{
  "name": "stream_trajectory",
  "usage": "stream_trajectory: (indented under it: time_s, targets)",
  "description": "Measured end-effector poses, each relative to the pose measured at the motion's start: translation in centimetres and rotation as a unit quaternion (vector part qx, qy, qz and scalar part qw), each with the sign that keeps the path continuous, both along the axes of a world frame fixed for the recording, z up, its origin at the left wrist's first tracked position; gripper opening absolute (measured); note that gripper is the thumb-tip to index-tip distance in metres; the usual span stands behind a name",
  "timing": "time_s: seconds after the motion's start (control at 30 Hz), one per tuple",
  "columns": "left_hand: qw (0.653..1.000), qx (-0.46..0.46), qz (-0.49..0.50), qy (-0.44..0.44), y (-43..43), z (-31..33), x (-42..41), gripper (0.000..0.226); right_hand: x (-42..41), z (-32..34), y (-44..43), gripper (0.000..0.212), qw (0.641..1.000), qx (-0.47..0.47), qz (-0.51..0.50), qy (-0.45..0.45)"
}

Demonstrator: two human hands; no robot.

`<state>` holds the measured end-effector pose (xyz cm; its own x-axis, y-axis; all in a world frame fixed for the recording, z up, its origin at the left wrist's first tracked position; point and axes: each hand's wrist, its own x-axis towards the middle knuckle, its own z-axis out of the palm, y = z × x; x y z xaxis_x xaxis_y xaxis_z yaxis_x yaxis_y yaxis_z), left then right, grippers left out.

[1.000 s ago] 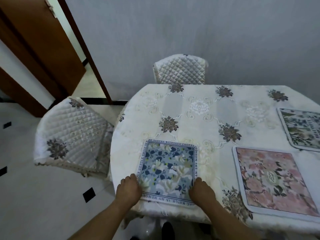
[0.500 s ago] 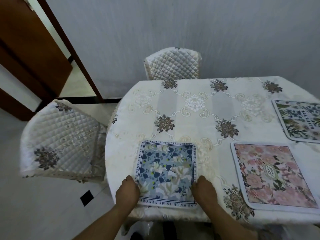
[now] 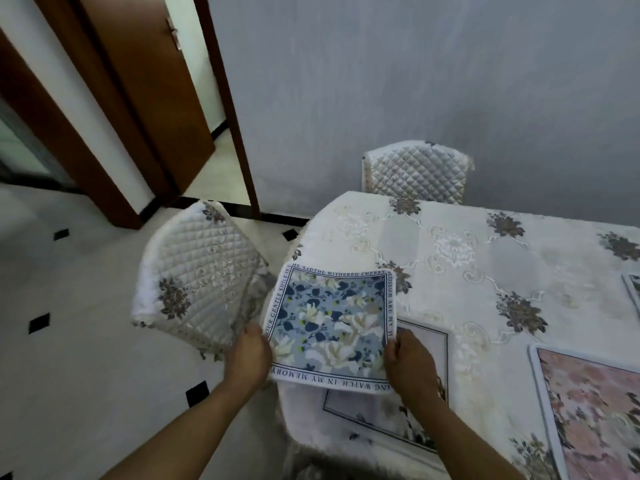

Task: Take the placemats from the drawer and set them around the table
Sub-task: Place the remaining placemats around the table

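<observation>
A blue floral placemat with a lettered white border hangs lifted over the table's near left corner. My left hand grips its left edge and my right hand grips its right edge. Under it a pale grey placemat with a dark line border lies flat on the table, partly hidden by my right hand. A pink floral placemat lies at the right, cut off by the frame. Only a sliver of a third mat shows at the right edge.
A quilted white chair stands close to the table's left corner, just left of my left hand. Another quilted chair is at the far side against the grey wall. A brown door stands open at the back left over white tiled floor.
The blue placemat, pressed flat on the table before, is now lifted off it in both hands, uncovering a pale mat beneath. The view has swung left.
</observation>
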<state>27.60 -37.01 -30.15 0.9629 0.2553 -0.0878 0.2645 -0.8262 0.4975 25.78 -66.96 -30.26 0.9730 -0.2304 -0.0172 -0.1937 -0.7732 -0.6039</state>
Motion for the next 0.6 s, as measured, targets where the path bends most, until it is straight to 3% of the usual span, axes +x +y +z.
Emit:
stream_trajectory:
  time_s: [0.33, 0.6]
  targets:
    - [0.991, -0.049, 0.096, -0.081, 23.2, 5.6, -2.5, 0.013, 5.4, 3.5, 24.1, 0.027, 0.996, -0.004, 0.077, -0.046]
    - [0.982, -0.079, 0.144, -0.098, 40.0, 7.8, -1.7, 0.015, 8.8, 6.7, 40.9, 0.023, 0.989, 0.005, 0.126, -0.072]
